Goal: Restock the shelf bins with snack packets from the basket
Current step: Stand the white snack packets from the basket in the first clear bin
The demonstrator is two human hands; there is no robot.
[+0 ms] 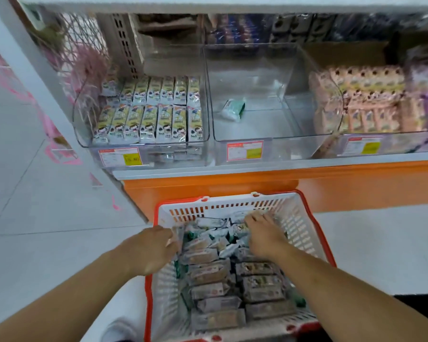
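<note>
Nearest me, my two bare arms reach down into the white basket (304, 233) with the orange rim, which stands on the pale floor tiles (35, 206) against the orange shelf base (232, 183). It is packed with snack packets (209, 272). My left hand (150, 250) curls its fingers over packets at the basket's left wall; whether it grips one I cannot tell. My right hand (263, 236) lies spread, fingers flat on the far packets. Above, the middle clear bin (247, 65) holds one green-and-white packet (233, 109); the left bin (143, 145) holds upright rows, the right bin (391, 141) pinkish packs.
</note>
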